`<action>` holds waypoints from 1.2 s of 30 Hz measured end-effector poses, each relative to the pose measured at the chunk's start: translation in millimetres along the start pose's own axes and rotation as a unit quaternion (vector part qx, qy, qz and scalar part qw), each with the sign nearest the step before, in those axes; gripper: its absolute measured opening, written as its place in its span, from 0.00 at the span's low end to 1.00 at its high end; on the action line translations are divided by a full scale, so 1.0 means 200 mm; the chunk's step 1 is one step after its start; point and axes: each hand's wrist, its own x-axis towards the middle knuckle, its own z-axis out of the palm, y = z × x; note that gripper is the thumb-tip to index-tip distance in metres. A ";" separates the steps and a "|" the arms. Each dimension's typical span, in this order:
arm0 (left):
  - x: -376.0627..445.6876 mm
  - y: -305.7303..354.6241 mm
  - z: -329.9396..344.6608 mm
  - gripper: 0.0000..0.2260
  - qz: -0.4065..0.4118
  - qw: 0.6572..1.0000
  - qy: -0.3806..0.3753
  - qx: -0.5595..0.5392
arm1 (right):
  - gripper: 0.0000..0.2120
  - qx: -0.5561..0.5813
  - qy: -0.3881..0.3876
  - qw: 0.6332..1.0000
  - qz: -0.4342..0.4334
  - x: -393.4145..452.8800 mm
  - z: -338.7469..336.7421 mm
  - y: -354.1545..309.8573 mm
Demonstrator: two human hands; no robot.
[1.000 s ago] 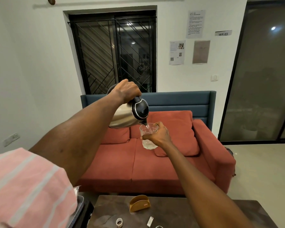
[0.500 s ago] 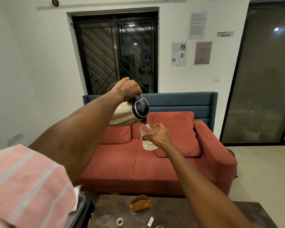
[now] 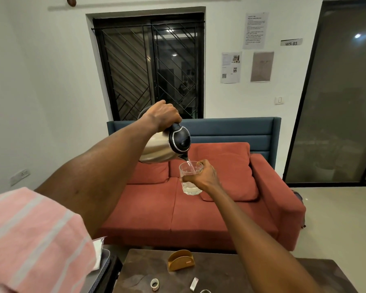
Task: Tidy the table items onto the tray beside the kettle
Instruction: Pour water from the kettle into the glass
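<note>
My left hand [image 3: 162,115] grips the handle of a steel kettle [image 3: 159,148] with a black lid, tilted spout-down at chest height. Water runs from the spout into a clear glass [image 3: 190,178] held upright by my right hand [image 3: 203,175]; the glass is partly filled. Far below, on the dark brown table [image 3: 135,271], stand a tan napkin holder [image 3: 180,260], a small tape roll [image 3: 154,283] and a small white packet [image 3: 194,284]. No tray is in view.
A red sofa [image 3: 199,208] with a blue back stands behind the table. A grey case with a white bag [image 3: 100,253] sits left of the table, partly behind my pink striped sleeve [image 3: 30,240]. A barred window and glass door line the far wall.
The kettle and glass hold nearly the same pose while water keeps pouring; the water level in the glass has risen slightly. The view has shifted a little.
</note>
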 end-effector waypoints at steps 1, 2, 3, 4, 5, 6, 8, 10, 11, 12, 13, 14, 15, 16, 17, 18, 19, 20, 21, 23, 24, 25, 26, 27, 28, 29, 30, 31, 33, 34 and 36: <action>0.00 0.00 0.01 0.10 0.000 1.000 -0.001 0.001 | 0.43 0.002 0.001 1.000 0.000 0.00 0.00 0.00; 0.00 0.00 0.01 0.10 0.001 1.000 -0.001 0.002 | 0.43 0.003 0.002 1.000 0.000 0.00 0.00 0.00; 0.00 0.00 0.02 0.10 0.002 1.000 -0.001 0.002 | 0.44 0.003 0.002 1.000 0.000 0.01 0.00 0.00; 0.01 0.00 0.02 0.09 0.002 1.000 -0.001 0.002 | 0.45 0.003 0.002 1.000 0.000 0.01 0.00 0.00; 0.01 -0.01 0.02 0.09 0.003 1.000 -0.001 0.001 | 0.46 0.002 0.001 1.000 0.000 0.01 0.00 -0.01; 0.01 -0.01 0.02 0.09 0.003 1.000 -0.002 -0.001 | 0.46 0.001 0.001 1.000 0.000 0.02 0.00 -0.01; 0.01 -0.01 0.03 0.09 0.004 1.000 -0.002 0.001 | 0.46 -0.002 0.000 1.000 0.000 0.02 0.01 -0.01; 0.01 -0.01 0.03 0.09 0.005 1.000 -0.002 0.009 | 0.47 -0.004 0.002 1.000 0.002 0.03 0.01 -0.01; 0.01 -0.01 0.03 0.10 0.006 1.000 -0.002 0.015 | 0.46 -0.006 0.005 1.000 0.004 0.03 0.01 -0.01; 0.01 -0.01 0.03 0.10 0.007 1.000 -0.001 0.018 | 0.46 -0.009 0.007 1.000 0.006 0.03 0.01 0.00; 0.01 -0.02 0.03 0.10 0.008 1.000 0.001 0.020 | 0.46 -0.013 0.007 1.000 0.008 0.03 0.02 0.00; 0.02 -0.02 0.02 0.10 0.008 1.000 0.001 0.020 | 0.46 -0.014 0.007 1.000 0.010 0.03 0.02 0.00; 0.02 -0.02 0.02 0.10 0.009 1.000 0.001 0.020 | 0.46 -0.015 0.007 1.000 0.011 0.04 0.02 0.01; 0.02 -0.02 0.02 0.10 0.009 1.000 0.002 0.021 | 0.45 -0.016 0.006 1.000 0.011 0.04 0.02 0.01; 0.02 -0.02 0.02 0.10 0.010 1.000 0.001 0.021 | 0.45 -0.017 0.006 1.000 0.012 0.04 0.02 0.02; 0.02 -0.02 0.02 0.10 0.009 1.000 0.000 0.021 | 0.44 -0.018 0.005 1.000 0.012 0.04 0.02 0.02; 0.02 -0.02 0.02 0.09 0.009 1.000 0.000 0.021 | 0.44 -0.017 0.004 1.000 0.012 0.03 0.02 0.03; 0.02 -0.02 0.02 0.09 0.008 1.000 0.000 0.020 | 0.44 -0.017 0.002 1.000 0.012 0.03 0.02 0.03; 0.02 -0.02 0.02 0.09 0.008 1.000 0.000 0.020 | 0.44 -0.017 -0.001 1.000 0.012 0.03 0.02 0.03; 0.02 -0.02 0.02 0.09 0.008 1.000 0.002 0.021 | 0.45 -0.017 -0.002 1.000 0.012 0.03 0.02 0.04; 0.02 -0.02 0.02 0.10 0.009 1.000 0.002 0.022 | 0.45 -0.017 -0.002 1.000 0.011 0.03 0.02 0.04; 0.02 -0.02 0.02 0.10 0.009 1.000 0.003 0.023 | 0.44 -0.018 -0.003 1.000 0.011 0.03 0.02 0.04; 0.02 -0.02 0.02 0.10 0.009 1.000 0.004 0.023 | 0.43 -0.017 -0.005 1.000 0.010 0.03 0.02 0.05; 0.03 -0.02 0.02 0.10 0.009 1.000 0.004 0.025 | 0.43 -0.017 -0.006 1.000 0.010 0.03 0.02 0.05; 0.03 -0.02 0.02 0.10 0.008 1.000 0.003 0.027 | 0.42 -0.017 -0.005 1.000 0.011 0.03 0.02 0.05; 0.03 -0.02 0.02 0.10 0.008 1.000 0.001 0.030 | 0.42 -0.017 -0.004 1.000 0.013 0.03 0.02 0.05; 0.03 -0.02 0.02 0.10 0.008 0.999 0.000 0.032 | 0.42 -0.017 -0.004 1.000 0.013 0.03 0.02 0.06; 0.03 -0.02 0.02 0.10 0.008 0.999 -0.002 0.034 | 0.43 -0.016 -0.004 1.000 0.013 0.04 0.02 0.06; 0.03 -0.02 0.01 0.10 0.010 0.999 -0.004 0.039 | 0.44 -0.017 -0.006 1.000 0.011 0.04 0.03 0.06; 0.03 -0.02 0.01 0.10 0.012 0.999 -0.003 0.042 | 0.44 -0.018 -0.005 1.000 0.010 0.04 0.03 0.06; 0.04 -0.02 0.01 0.09 0.013 0.999 -0.001 0.044 | 0.44 -0.018 -0.002 1.000 0.010 0.04 0.03 0.06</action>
